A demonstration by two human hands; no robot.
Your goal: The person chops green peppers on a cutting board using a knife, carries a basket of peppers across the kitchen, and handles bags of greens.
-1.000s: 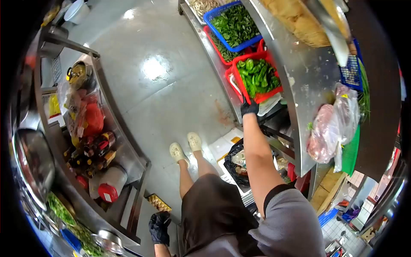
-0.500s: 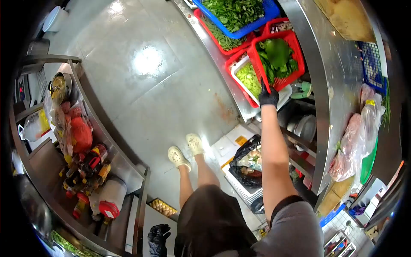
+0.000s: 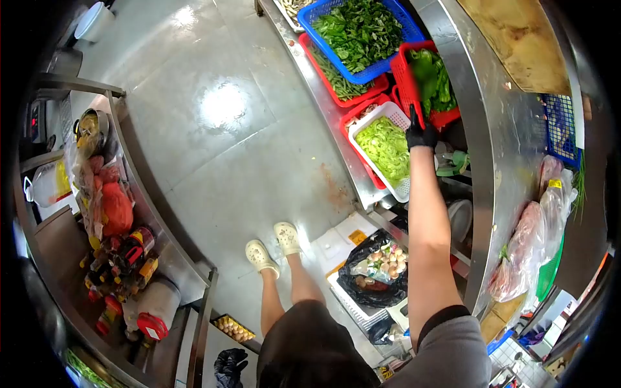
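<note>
My right hand, in a black glove, grips the near edge of a red plastic basket that holds long green peppers; part of the contents is blurred. The basket is tilted under the steel counter. Just left of that hand, a white basket of chopped pale-green vegetable rests over a red basket. Low at the left, my left hand, also black-gloved, hangs by my side with loosely bent fingers and nothing visible in it.
A blue basket of leafy greens sits above a red basket of green beans. Below the shelf lies a black bag with mushrooms. Bottles crowd the left shelf; bagged meat lies on the right counter.
The red pepper basket has shifted to the right with my right hand, uncovering more of the white basket. My left hand stays low at my side. The view has shifted slightly.
</note>
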